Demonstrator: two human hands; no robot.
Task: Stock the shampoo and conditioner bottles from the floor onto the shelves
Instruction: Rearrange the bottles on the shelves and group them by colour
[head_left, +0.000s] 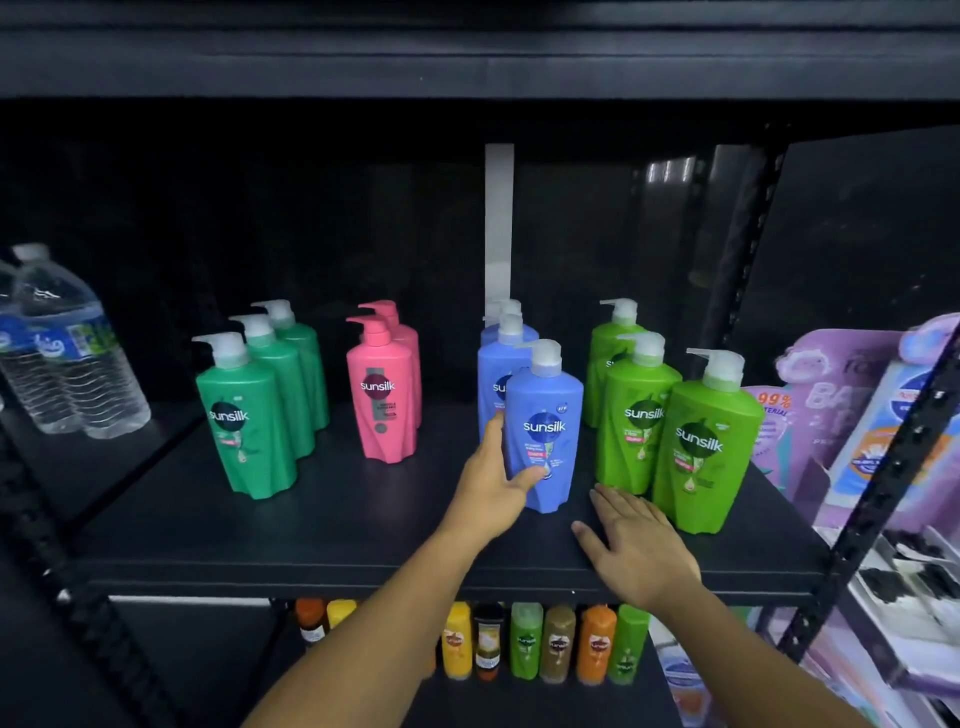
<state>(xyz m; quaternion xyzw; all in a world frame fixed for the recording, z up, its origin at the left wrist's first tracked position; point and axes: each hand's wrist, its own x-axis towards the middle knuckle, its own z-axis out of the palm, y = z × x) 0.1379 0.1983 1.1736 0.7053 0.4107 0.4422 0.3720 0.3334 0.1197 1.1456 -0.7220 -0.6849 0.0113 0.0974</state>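
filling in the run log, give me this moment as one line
left hand: grips front blue bottle, upright on shelf | right hand: open, beside front lime bottle

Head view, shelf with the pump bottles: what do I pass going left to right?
water bottles → dark green bottles → pink bottles → blue bottles, front one gripped by the left hand → light green bottles → purple packs

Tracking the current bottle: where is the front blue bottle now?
Head view, just right of centre on the black shelf: the front blue bottle, gripped by the left hand, stands between the pink row and the light green row.
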